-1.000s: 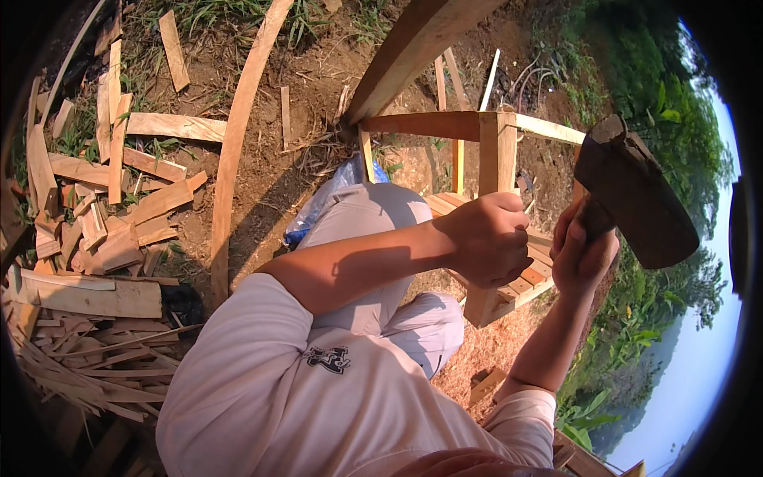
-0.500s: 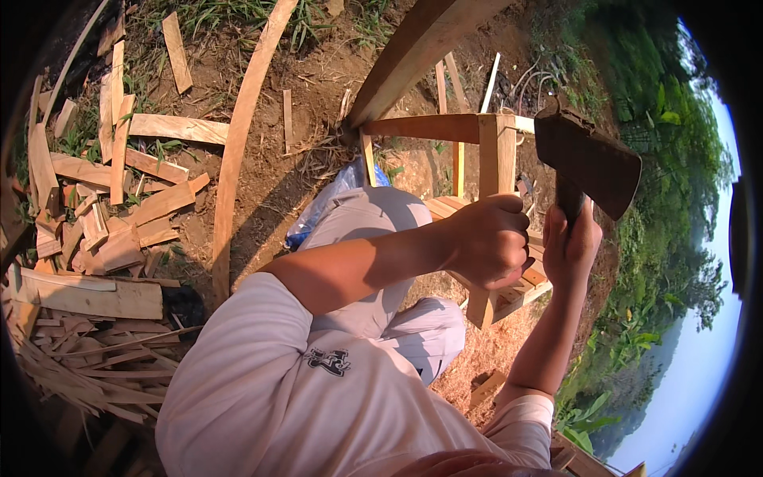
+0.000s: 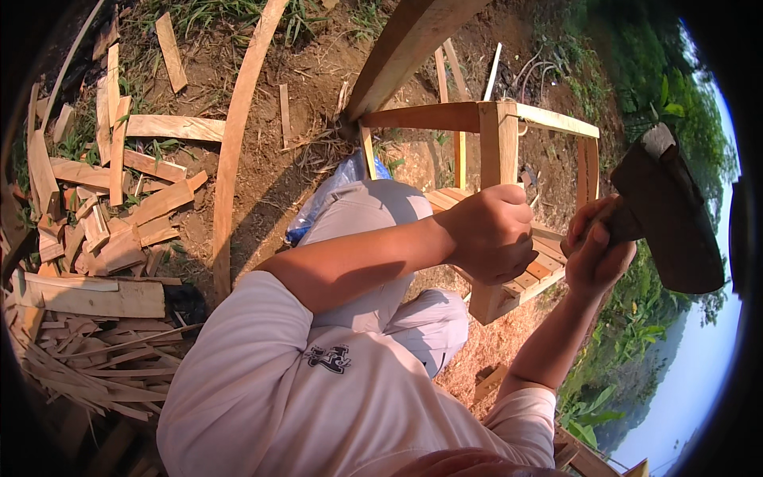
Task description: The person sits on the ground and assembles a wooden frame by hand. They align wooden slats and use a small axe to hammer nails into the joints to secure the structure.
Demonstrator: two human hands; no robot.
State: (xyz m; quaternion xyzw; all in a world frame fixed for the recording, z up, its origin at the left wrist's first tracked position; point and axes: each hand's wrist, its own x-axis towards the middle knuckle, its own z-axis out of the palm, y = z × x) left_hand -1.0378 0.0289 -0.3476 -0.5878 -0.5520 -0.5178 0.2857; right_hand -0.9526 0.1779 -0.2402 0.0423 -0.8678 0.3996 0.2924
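My right hand [image 3: 600, 253] is wrapped round the short handle of an axe [image 3: 669, 213], raised at the right with its broad dark head out to the side. My left hand [image 3: 493, 234] is closed in a fist in front of a post of a wooden frame [image 3: 498, 143]. Whatever the left fingers hold, if anything, is hidden. The frame has square posts, upper rails and a slatted lower part [image 3: 540, 266], and looks like a chair or small bench. It stands beyond my bent knees.
Offcuts and thin strips of wood [image 3: 103, 350] lie heaped at the left. A long plank [image 3: 234, 143] crosses the dirt, and a thick beam [image 3: 405, 56] rises beyond the frame. A clear and blue plastic bag [image 3: 330, 195] lies by my knee. Trees [image 3: 660, 318] stand at the right.
The axe has swung right, away from the frame, its head now turned more outward. My right hand moved with it; my left hand stays by the post, shifted only slightly.
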